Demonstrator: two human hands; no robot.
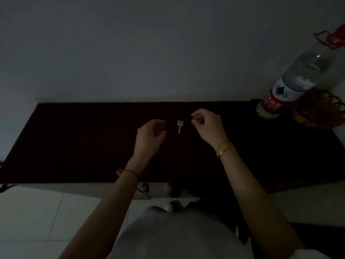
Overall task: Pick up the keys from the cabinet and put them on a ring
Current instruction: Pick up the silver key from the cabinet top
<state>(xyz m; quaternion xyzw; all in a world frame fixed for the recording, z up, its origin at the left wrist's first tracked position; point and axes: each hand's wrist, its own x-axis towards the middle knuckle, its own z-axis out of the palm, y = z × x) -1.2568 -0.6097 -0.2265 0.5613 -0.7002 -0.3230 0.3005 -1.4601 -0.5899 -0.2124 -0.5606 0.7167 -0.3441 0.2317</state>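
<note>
A single silver key [180,126] lies flat on the dark cabinet top [74,143], head toward the wall. My left hand [150,135] hovers just left of the key, fingers curled loosely, nothing visible in it. My right hand [205,124] is just right of the key, thumb and forefinger pinched together; the dim light hides whether something thin sits between them. No ring is visible.
A large clear water bottle [287,85] with a red label stands at the cabinet's far right, next to a woven basket [321,111]. A red handle [330,39] shows above the bottle. A plain wall rises behind the cabinet. Pale floor tiles lie below its front edge.
</note>
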